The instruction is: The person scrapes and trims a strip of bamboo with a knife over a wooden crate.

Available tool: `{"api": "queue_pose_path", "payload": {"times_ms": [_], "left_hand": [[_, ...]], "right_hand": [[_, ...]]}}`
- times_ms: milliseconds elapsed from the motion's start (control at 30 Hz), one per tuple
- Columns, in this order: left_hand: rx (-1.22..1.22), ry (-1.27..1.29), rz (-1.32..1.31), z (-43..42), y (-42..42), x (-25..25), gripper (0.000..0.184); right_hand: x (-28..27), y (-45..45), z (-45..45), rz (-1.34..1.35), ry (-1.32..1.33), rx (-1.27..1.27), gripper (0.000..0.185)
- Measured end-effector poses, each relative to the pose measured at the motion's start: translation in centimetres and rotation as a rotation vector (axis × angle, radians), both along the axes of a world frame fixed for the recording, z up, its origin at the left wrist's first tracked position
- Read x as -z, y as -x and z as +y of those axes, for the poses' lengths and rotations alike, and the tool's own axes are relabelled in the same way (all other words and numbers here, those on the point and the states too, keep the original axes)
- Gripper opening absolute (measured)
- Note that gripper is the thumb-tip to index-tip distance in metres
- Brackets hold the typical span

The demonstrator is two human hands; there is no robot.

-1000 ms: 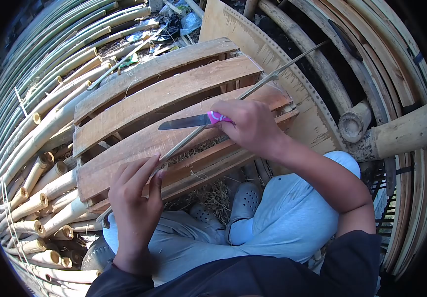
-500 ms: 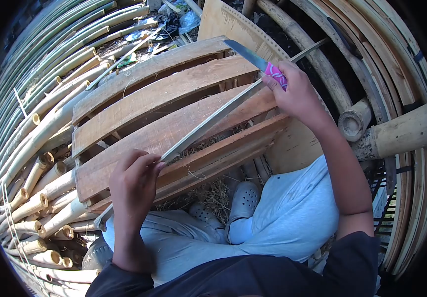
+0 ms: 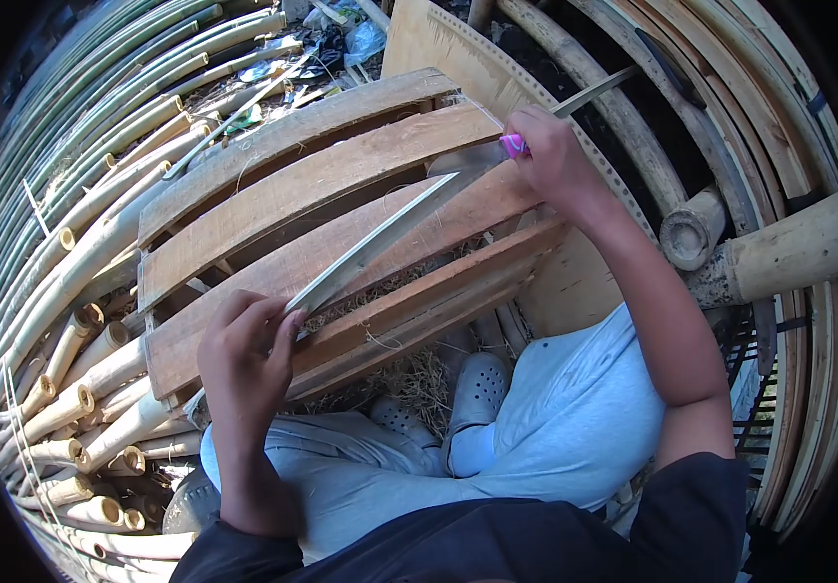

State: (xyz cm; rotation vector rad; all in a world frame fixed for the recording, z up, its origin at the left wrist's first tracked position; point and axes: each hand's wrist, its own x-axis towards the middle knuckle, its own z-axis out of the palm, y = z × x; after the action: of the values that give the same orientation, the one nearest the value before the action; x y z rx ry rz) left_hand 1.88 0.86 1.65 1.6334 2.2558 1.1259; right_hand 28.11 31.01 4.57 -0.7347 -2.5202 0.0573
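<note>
My left hand (image 3: 249, 355) pinches the near end of a thin bamboo strip (image 3: 372, 245) between thumb and fingers. The strip slants up to the right over a slatted wooden bench (image 3: 273, 199). A knife with a pink patterned handle (image 3: 513, 146) is gripped in my right hand (image 3: 550, 155). Its blade (image 3: 466, 159), slightly blurred, points left and lies across the strip; whether it cuts in cannot be made out. Beyond my right hand, the far part of the strip sticks out to the upper right. My right fingers hide part of the handle.
Stacked bamboo poles (image 3: 69, 282) fill the left side. A plywood sheet (image 3: 584, 282) stands at the bench's right end. Thick bamboo (image 3: 788, 257) and long wooden slats lie further right. Dry shavings (image 3: 424, 389) lie between my shoes (image 3: 477, 394). Plastic litter (image 3: 366, 44) is at the back.
The knife has swung from pointing up-left above the strip to lying across it. My right hand has shifted left and slightly up; my left hand has moved slightly left.
</note>
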Motion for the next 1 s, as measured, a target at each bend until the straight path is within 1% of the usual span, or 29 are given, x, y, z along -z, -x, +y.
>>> {"api": "queue_pose_path", "payload": {"times_ms": [67,200,267,300,367,500,567,600,667,700,767,800,867,900,967,1000], "left_hand": [[0.001,0.048,-0.021,0.0,0.1,-0.1,0.017],[-0.009,-0.015,-0.002,0.3,0.3,0.5,0.016],[-0.015,-0.037,-0.006,0.4,0.5,1.0,0.016],[-0.031,-0.069,0.003,0.6,0.6,1.4,0.016],[-0.047,-0.101,0.011,0.6,0.6,1.7,0.016],[-0.065,-0.162,0.030,0.7,0.6,1.7,0.017],[-0.066,-0.181,0.048,0.7,0.6,1.8,0.017],[-0.070,-0.199,0.069,0.7,0.6,1.8,0.017],[-0.072,-0.218,0.090,0.8,0.8,1.9,0.016],[-0.061,-0.223,0.107,0.9,0.8,2.0,0.016],[-0.049,-0.228,0.122,1.0,0.9,2.0,0.016],[-0.038,-0.220,0.121,1.1,1.0,2.0,0.015],[-0.025,-0.210,0.119,1.0,0.9,1.8,0.014],[-0.038,-0.194,0.110,0.9,0.9,1.8,0.014],[-0.052,-0.176,0.101,0.7,0.9,1.9,0.013],[-0.060,-0.174,0.080,0.7,1.0,2.1,0.014]], "right_hand": [[-0.2,-0.2,0.6,-0.013,0.011,0.040,0.006],[-0.2,0.1,0.4,0.023,-0.032,0.000,0.010],[-0.8,0.7,-1.5,0.112,-0.127,0.080,0.016],[-1.0,0.8,-2.1,0.113,-0.128,0.079,0.016],[-1.4,0.8,-3.1,0.085,-0.002,0.158,0.023],[-1.5,-0.3,-3.0,0.011,0.085,0.107,0.025],[-1.0,-0.4,-2.8,0.133,0.101,0.084,0.024],[-0.9,-0.3,-2.9,0.133,0.099,0.083,0.024],[-1.3,0.4,-3.9,0.063,0.239,0.305,0.029],[-1.4,0.7,-4.2,0.063,0.239,0.305,0.029],[-1.6,1.0,-4.6,-0.071,0.237,0.420,0.034],[-1.3,0.9,-4.2,-0.072,0.237,0.421,0.034],[-0.6,0.8,-2.7,-0.106,0.281,0.436,0.041],[-0.7,0.6,-2.0,-0.108,0.283,0.436,0.041],[-1.6,0.8,-1.5,-0.054,0.315,0.524,0.042],[-2.0,1.0,-1.7,-0.049,0.413,0.584,0.045]]}}
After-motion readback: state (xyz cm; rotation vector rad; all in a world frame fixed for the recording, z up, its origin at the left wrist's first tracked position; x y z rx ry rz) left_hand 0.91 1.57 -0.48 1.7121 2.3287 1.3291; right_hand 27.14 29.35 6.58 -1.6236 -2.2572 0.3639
